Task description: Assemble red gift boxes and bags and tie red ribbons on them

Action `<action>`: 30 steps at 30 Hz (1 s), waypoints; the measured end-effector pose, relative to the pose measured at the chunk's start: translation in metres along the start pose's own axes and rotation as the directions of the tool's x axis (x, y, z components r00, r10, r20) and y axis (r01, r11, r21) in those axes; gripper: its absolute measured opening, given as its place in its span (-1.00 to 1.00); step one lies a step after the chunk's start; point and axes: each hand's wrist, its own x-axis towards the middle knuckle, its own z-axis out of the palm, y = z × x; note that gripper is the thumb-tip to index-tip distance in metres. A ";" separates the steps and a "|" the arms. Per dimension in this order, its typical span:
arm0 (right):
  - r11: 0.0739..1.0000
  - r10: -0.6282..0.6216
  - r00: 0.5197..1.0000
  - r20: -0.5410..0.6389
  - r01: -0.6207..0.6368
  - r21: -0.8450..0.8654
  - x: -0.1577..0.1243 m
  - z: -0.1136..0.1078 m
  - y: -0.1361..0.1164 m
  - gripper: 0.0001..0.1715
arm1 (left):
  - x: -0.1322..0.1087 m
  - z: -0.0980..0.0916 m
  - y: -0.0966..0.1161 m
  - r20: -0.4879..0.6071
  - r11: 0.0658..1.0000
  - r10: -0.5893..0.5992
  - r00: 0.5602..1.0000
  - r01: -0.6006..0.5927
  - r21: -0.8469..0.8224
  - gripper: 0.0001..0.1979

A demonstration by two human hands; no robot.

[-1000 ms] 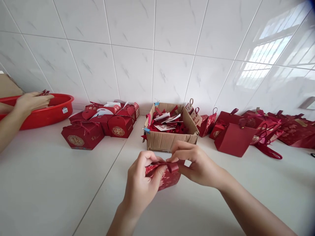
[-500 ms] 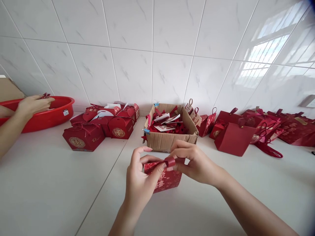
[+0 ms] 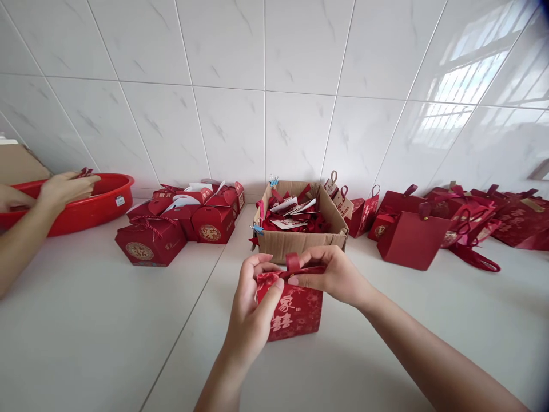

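A red gift box (image 3: 298,312) with pale pink characters stands on the white tabletop in front of me, a dark red ribbon loop (image 3: 293,262) rising from its top edge. My left hand (image 3: 255,303) grips the box's upper left, thumb on the front face and fingers behind. With thumb and fingers, my right hand (image 3: 332,274) pinches the top edge just right of the loop. Just behind my hands sits an open cardboard box (image 3: 300,247) holding red pieces and white cards.
Red gift boxes (image 3: 150,243) are grouped at the left; more red bags (image 3: 412,240) line the right side. At far left, another person's hand (image 3: 68,189) holds something dark red over a red basin (image 3: 98,209). A tiled wall (image 3: 231,126) closes off the back.
The gift box's front has turned more upright toward me, and the ribbon loop now stands up. My right hand has shifted slightly, its thumb now pressing the top edge beside the loop.
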 end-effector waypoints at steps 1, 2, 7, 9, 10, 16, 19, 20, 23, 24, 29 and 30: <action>1.000 -0.014 1.000 0.002 0.014 0.019 0.001 0.000 0.001 -0.75 | 0.000 0.000 0.000 -0.003 1.000 0.004 1.000 -0.004 0.009 -0.62; 0.999 -0.030 1.000 0.006 0.030 0.040 0.002 0.000 0.002 -0.75 | 0.000 0.000 -0.001 -0.004 1.000 0.009 1.000 -0.009 0.016 -0.61; 0.995 -0.034 0.999 0.030 0.031 0.093 0.002 0.000 0.008 -0.72 | 0.002 -0.002 -0.002 0.009 0.999 0.016 1.000 -0.017 0.029 -0.60; 0.995 -0.039 0.999 0.031 0.036 0.097 0.002 0.002 0.010 -0.71 | 0.001 -0.002 -0.002 0.019 0.999 0.014 1.000 -0.014 0.040 -0.59; 0.993 -0.058 0.998 0.025 0.055 0.100 0.002 0.004 0.011 -0.70 | 0.001 -0.002 -0.002 0.023 0.999 0.014 1.000 -0.015 0.044 -0.59; 0.973 -0.201 0.979 -0.029 0.203 0.109 0.000 0.006 0.003 -0.69 | 0.002 -0.001 -0.003 -0.022 0.989 0.141 0.990 -0.142 -0.046 -0.59; 0.981 -0.138 0.984 -0.114 0.152 0.124 -0.006 -0.018 -0.017 -0.69 | 0.006 -0.004 -0.003 -0.153 0.953 0.256 0.955 -0.276 -0.124 -0.65; 0.981 -0.126 0.977 -0.174 0.149 0.128 -0.009 -0.030 -0.026 -0.69 | 0.008 -0.006 -0.003 -0.206 0.944 0.269 0.941 -0.300 -0.135 -0.66; 0.981 -0.141 0.895 -0.422 0.185 0.065 -0.027 -0.073 -0.052 -0.71 | 0.012 -0.010 -0.004 -0.309 0.935 0.258 0.915 -0.317 -0.157 -0.68; 0.980 -0.169 0.843 -0.511 0.201 0.007 -0.035 -0.086 -0.060 -0.72 | 0.013 -0.011 -0.004 -0.316 0.935 0.252 0.915 -0.315 -0.164 -0.69; 0.910 -0.414 0.357 -0.837 0.143 -0.389 -0.054 -0.138 -0.070 -0.75 | 0.016 -0.010 -0.007 -0.301 0.944 0.219 0.928 -0.280 -0.177 -0.74; 0.896 -0.440 0.302 -0.846 0.077 -0.438 -0.051 -0.146 -0.065 -0.78 | 0.017 -0.009 -0.007 -0.303 0.945 0.216 0.928 -0.277 -0.175 -0.74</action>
